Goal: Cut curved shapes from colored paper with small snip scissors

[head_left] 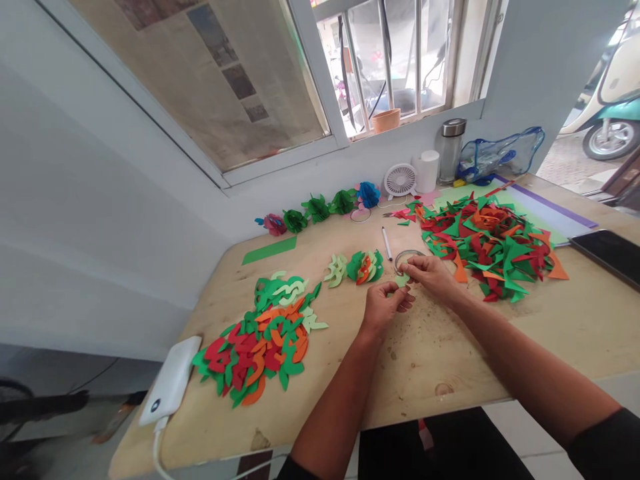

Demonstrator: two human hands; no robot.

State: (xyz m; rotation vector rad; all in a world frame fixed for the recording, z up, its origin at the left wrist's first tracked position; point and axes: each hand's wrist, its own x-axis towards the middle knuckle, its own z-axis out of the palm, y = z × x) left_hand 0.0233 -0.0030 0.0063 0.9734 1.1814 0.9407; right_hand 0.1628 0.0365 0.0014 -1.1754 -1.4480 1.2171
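The left hand [385,307] and the right hand [431,275] meet over the middle of the table [425,373], each pinching a small pale green paper piece [401,281] between thumb and fingers. The fingers hide much of it, so I cannot tell whether it is folded. Handling paper this small probably goes best with a light pinch near its edges, fingertips close together so that it neither buckles nor tears, and any crease lined up before it is pressed.

A grey ring [399,259] lies just beyond the right fingertips; whether they touch it is unclear. Beyond it is a white pen [387,244]. Left of the hands sit a layered green and orange paper cluster [365,268] and a pale green cluster [336,271]; keeping the wrists off these should spare their folds.

Toward the table's left edge spreads a heap of cut paper shapes [260,347], with a white power bank [173,380] right at that edge. Toward the far right lies a heap of pointed paper pieces [493,243], close enough to the right forearm that a sweeping elbow could drag some loose. A row of paper flowers [318,209] lines the far edge.
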